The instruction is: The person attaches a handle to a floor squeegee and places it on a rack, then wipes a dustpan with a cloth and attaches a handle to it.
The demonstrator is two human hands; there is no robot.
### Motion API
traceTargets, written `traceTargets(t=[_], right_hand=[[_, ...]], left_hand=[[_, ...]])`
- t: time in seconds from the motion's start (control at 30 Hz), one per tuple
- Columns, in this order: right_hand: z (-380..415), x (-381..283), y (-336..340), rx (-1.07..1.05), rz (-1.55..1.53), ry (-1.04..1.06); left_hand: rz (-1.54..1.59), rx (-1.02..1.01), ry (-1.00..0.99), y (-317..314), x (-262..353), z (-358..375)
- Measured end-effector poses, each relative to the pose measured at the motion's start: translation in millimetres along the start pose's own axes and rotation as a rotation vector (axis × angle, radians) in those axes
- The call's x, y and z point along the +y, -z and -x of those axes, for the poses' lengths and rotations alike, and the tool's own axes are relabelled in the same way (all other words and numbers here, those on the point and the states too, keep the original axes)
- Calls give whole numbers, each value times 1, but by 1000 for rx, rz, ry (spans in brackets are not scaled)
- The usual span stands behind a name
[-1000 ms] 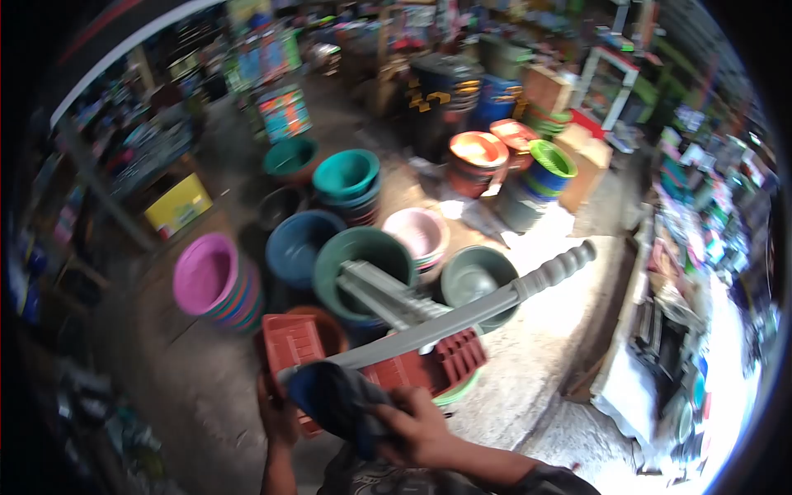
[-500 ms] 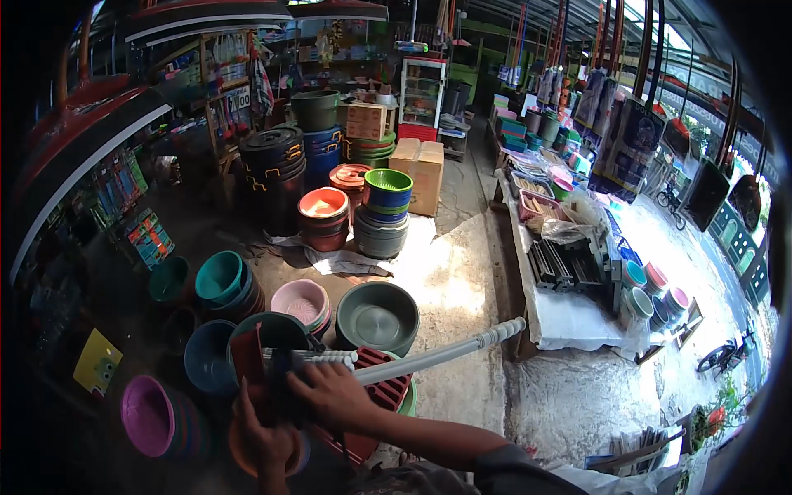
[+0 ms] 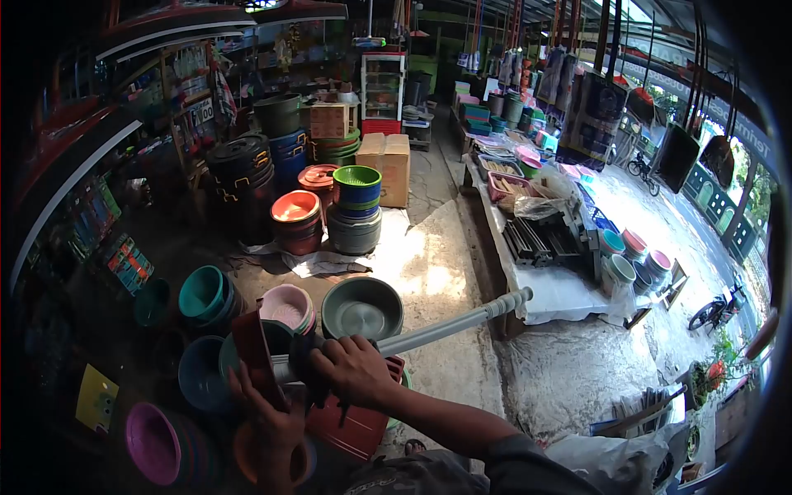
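Observation:
A long pale grey pole (image 3: 441, 323) slants up to the right across the view, with stepped rings near its far end. My right hand (image 3: 356, 370) is closed over a dark piece (image 3: 307, 363) at the pole's near part; shadow hides that piece's shape. A dark red, panel-like plastic part (image 3: 252, 351) stands on edge at the pole's left end. My left hand (image 3: 271, 417) grips it from below, fingers along its side. Below my right hand lies a red plastic piece (image 3: 351, 427), partly covered by my arm.
Stacked basins surround the hands: a grey-green basin (image 3: 363, 309), pink basins (image 3: 286, 307), teal basins (image 3: 202, 290) and purple basins (image 3: 153, 444). A white-covered table (image 3: 549, 304) stands to the right, near the pole's far end. Farther back are a cardboard box (image 3: 384, 169) and tub stacks (image 3: 355, 229).
The pole's near part and my right hand have shifted, and the far end now points higher. The red panel has tilted the other way. The whole view has turned slightly right.

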State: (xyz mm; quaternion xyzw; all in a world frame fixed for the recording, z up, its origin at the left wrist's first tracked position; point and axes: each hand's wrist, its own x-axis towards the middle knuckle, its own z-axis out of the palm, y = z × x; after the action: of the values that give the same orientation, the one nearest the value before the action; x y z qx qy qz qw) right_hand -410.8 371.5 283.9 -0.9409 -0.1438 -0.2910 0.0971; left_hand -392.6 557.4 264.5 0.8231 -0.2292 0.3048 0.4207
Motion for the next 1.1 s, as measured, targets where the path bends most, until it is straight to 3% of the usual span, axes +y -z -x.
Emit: traceTargets(t=[0.03,0.2,0.3,0.43,0.53,0.6,0.73,0.8,0.83,0.9,0.93,1.1], right_hand=[[0,2,2,-2,10,-11],[-3,-3,3,136,74,163],[2,-2,-2,104,97,127],[19,12,14,38,176,124],[36,55,38,122,181,-14],[42,72,42,148,176,-31],[33,63,40,211,230,21],[20,43,36,246,186,43],[16,36,30,242,177,43],[10,28,20,164,101,61],[4,26,26,177,52,47],[12,39,24,136,90,59]], left_hand=[[12,-7,-3,4,6,-7],[-377,-461,-152,11,5,-42],[-331,-524,-128,2,-1,-51],[-286,-503,-118,-5,-15,-42],[-241,-495,-36,5,-34,-44],[-286,-480,-81,12,-39,-43],[-338,-413,-54,4,-13,-55],[-687,-224,-123,10,32,-65],[-693,-229,-117,3,23,-62],[-398,-455,-259,-19,-1,-55],[-459,-563,-89,-14,17,-64],[-384,-516,-148,-7,-8,-54]])
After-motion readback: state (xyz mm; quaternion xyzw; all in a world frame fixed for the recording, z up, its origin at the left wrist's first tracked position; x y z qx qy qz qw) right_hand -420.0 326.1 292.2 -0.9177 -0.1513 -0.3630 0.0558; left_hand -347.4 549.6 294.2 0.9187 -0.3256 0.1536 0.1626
